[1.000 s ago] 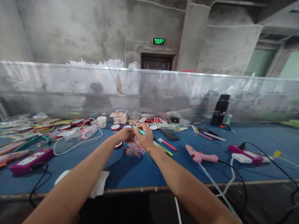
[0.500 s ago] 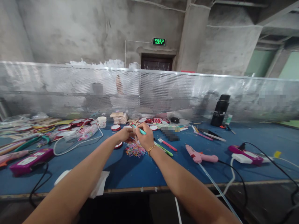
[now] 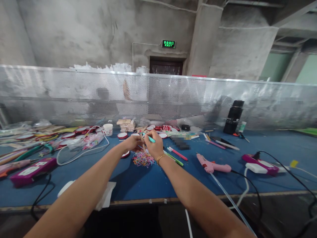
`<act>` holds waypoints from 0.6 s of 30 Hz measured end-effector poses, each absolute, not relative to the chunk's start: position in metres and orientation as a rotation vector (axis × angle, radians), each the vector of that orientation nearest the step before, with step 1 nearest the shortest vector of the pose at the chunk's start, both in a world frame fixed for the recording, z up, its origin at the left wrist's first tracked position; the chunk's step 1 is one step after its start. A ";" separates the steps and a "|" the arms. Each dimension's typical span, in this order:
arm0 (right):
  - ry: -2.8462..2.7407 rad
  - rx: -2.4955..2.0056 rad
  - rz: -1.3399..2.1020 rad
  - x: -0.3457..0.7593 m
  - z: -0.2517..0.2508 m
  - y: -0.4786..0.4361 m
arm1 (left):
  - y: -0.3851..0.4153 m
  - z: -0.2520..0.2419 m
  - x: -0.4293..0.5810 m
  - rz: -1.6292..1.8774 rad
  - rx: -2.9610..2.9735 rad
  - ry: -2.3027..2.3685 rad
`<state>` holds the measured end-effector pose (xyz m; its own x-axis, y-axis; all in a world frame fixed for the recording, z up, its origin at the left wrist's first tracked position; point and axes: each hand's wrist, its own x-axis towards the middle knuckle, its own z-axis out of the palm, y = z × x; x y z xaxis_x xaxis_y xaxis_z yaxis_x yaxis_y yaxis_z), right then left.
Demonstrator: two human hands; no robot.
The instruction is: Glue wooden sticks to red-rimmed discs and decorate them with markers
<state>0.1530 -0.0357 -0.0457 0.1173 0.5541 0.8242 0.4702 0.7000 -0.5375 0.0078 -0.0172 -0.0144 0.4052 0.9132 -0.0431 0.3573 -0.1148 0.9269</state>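
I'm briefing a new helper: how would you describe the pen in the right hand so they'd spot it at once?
Look over the blue table for the right hand, with a gold bracelet at its wrist. The pen is in its grip; it is turquoise, unlike the red pen and green pen lying on the table nearby.

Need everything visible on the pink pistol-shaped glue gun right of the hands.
The pink pistol-shaped glue gun looks like glossy plastic. It lies on its side on the blue tabletop, narrow nozzle pointing away and leftward, rounded handle reaching right. A black cord leaves the handle's end. A long translucent rod meets the rear of the body and runs past the near table edge. Neither hand touches it. Whether it's switched on can't be told.
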 end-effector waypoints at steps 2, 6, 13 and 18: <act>-1.507 -0.880 0.082 0.153 -0.045 -0.036 | -0.018 -0.014 0.008 0.710 1.671 1.127; -1.523 -0.853 0.086 0.152 -0.045 -0.036 | -0.019 -0.014 0.008 0.709 1.665 1.136; -1.504 -0.878 0.080 0.152 -0.045 -0.035 | -0.017 -0.014 0.008 0.700 1.676 1.128; -1.525 -0.861 0.086 0.152 -0.045 -0.037 | -0.018 -0.014 0.008 0.706 1.672 1.136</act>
<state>0.1516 -0.0367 -0.0447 0.1037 0.5530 0.8267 0.4562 0.7121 -0.5336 0.0084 -0.0181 -0.0144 0.3993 0.9155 -0.0496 0.3603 -0.1069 0.9267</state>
